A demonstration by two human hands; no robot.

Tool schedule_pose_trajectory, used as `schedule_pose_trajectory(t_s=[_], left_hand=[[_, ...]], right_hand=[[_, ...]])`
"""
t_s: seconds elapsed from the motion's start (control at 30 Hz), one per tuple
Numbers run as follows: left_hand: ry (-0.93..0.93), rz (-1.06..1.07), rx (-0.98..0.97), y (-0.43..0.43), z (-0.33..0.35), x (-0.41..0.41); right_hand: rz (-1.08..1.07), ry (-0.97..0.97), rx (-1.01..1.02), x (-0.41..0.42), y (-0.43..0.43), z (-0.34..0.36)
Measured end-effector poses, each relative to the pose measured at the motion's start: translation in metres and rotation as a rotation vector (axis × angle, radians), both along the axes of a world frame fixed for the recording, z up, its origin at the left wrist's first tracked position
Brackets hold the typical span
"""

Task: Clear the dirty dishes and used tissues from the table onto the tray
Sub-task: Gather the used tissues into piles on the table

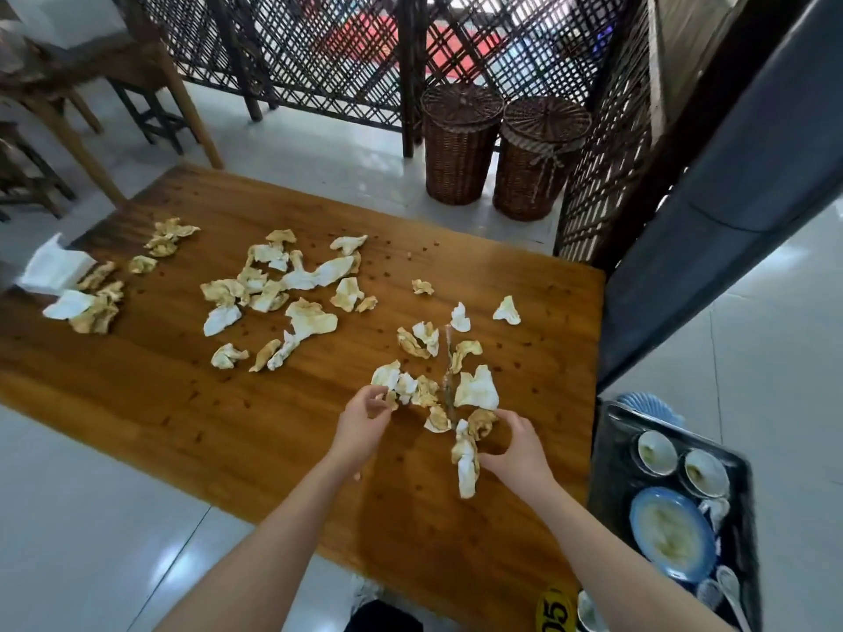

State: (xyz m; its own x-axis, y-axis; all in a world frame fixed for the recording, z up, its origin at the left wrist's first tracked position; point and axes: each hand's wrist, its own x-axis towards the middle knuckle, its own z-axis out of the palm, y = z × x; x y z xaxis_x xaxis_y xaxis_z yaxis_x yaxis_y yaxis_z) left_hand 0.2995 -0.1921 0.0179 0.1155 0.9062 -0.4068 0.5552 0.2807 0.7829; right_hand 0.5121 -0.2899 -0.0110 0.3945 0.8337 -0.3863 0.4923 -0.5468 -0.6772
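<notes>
1. Right hand [515, 449]: grips a dangling tissue wad [466, 467] over the table [228, 403]; left hand [365, 426]: pinches a scrap [390, 396] at the near pile.
2. Risks shedding loose pieces onto the floor [114, 517] while crossing to the tray [609, 458], just right of the table.
3. May overlook the stained scattered tissues [273, 285] farther left.

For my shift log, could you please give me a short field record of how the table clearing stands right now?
table: wooden table, stained tissues scattered across it
left hand: pinches a small tissue at the near pile
right hand: grips a long tissue
tray: right of the table, holding two bowls, a plate and spoons
left to do: most tissues still on the table
</notes>
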Motion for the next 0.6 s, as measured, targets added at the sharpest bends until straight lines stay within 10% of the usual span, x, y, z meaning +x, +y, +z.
schedule_pose_trajectory(t_s=[0.6], left_hand=[[-0.001,-0.257,-0.036,0.061,-0.036,-0.008]], right_hand=[[-0.119,-0.216,-0.142,-0.056,0.021,-0.064]])
